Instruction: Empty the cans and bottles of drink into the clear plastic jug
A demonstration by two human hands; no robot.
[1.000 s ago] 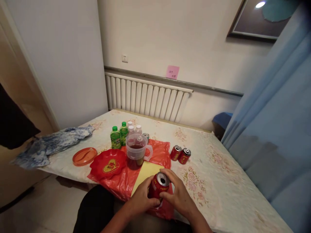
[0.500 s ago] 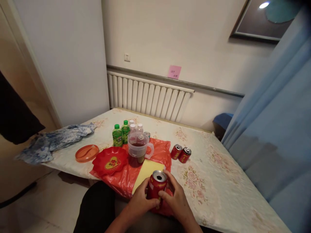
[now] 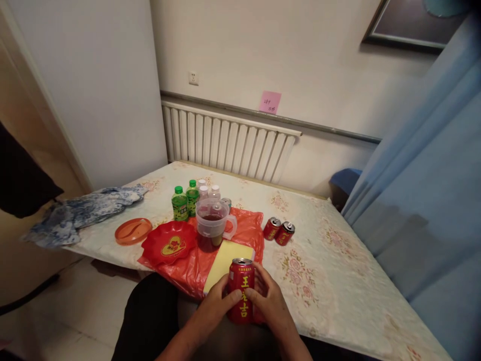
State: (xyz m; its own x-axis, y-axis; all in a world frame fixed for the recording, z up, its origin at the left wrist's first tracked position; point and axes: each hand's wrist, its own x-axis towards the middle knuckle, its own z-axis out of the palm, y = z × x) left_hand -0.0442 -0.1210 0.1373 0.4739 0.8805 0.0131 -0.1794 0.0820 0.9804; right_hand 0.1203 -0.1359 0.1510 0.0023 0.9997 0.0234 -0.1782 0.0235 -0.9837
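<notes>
Between my two hands is a red drink can [image 3: 241, 281] with yellow characters, its front facing me and its top tipped only slightly. My left hand [image 3: 218, 303] grips the can's left side, thumb across the front. On the right side my right hand [image 3: 268, 298] wraps round it, thumb also on the front. Just beyond lies a yellow pad [image 3: 229, 258] on a red plastic sheet [image 3: 248, 223]. A clear jug [image 3: 212, 223] with dark liquid and a handle stands behind the pad. Two more red cans [image 3: 279, 231] stand to the right.
Left of the jug lies a red scalloped plate [image 3: 154, 245], with an orange lid [image 3: 133, 231] beyond it. Green-capped bottles [image 3: 180, 204] and white-capped bottles [image 3: 215, 192] stand behind. A patterned cloth [image 3: 97, 213] hangs over the table's left edge; a blue curtain [image 3: 421, 175] borders the right.
The can has tilted more upright, so its front characters now face me and less of its top shows. Both hands have stayed on it. The view has dipped slightly.
</notes>
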